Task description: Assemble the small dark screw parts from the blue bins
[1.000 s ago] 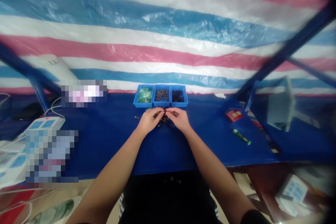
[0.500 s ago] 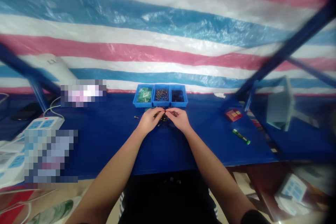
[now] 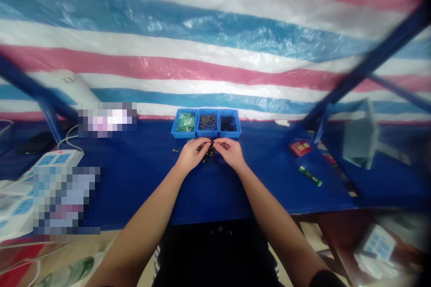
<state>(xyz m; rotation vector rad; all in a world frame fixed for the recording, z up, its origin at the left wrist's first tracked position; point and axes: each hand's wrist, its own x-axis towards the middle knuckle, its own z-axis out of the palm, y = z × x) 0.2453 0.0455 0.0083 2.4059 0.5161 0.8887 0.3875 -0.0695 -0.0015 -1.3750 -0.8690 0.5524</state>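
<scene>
"Hardly anything had moved since half a second earlier?"

"Only a slight shift of the view. The left hand (image 3: 191, 153) and right hand (image 3: 231, 152) kept nearly the same place."

"What were they doing?"

"Each pinched thumb to forefinger, tips almost meeting, seemingly on one small dark part (image 3: 212, 142), too small to make out. Under them, on the desk (image 3: 215, 197), lay a pile of dark and brass-coloured parts (image 3: 210, 153)."

"And the step?"

"Fine two-handed fingertip work, I judged. The next move called for a steady pinch on both sides."

"Anything beyond?"

"One loose brass-coloured piece (image 3: 175, 150) lay left of the left hand. Three blue bins stood side by side just past the fingertips: the leftmost bin (image 3: 183, 135) held green-and-clear packets (image 3: 186, 122), the middle bin (image 3: 207, 134) small metallic pieces (image 3: 208, 122), the rightmost bin (image 3: 230, 135) black pieces (image 3: 228, 123)."
</scene>
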